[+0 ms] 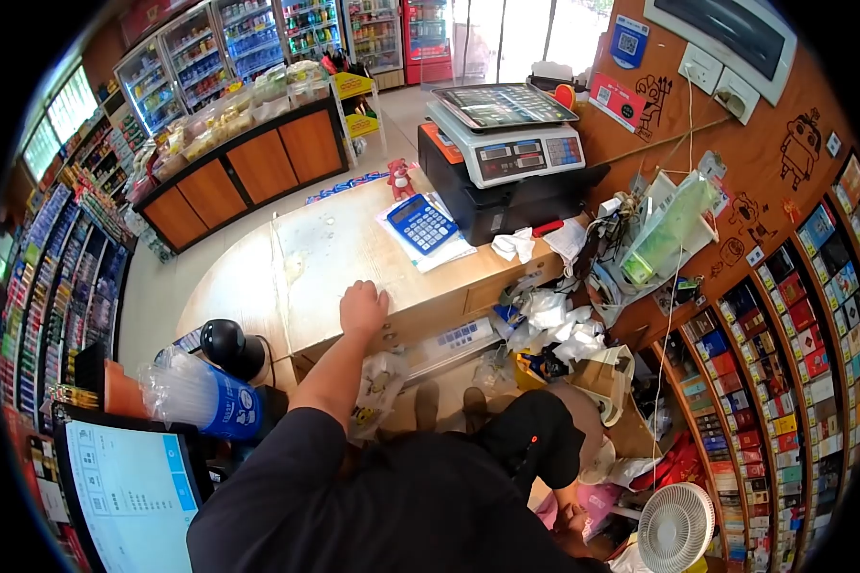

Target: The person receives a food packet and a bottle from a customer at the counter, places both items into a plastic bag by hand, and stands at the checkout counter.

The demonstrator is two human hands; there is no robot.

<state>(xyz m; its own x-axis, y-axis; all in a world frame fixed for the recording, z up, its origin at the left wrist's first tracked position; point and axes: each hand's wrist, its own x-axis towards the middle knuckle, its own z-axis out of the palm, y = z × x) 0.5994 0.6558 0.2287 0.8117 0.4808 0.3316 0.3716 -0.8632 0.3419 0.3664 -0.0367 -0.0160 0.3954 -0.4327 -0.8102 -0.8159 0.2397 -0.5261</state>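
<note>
My left hand (364, 307) rests on the front edge of the pale counter (244, 277), its fingers curled in and nothing visible in them. Beyond it, a blue calculator (422, 223) lies on papers, beside a small red bear figure (399, 179). My right hand (571, 521) is low at the right, against a pink item (598, 504) and near a white fan (677, 526). Its fingers are small and partly hidden, so whether it grips the pink item is unclear.
A scale (516, 153) stands on a black box at the counter's back. White bags (556, 320) crowd the space under the counter. At left are a black scanner (229, 348), a blue container of straws (231, 406) and a monitor (129, 497). Packed shelves (784, 382) line the right wall.
</note>
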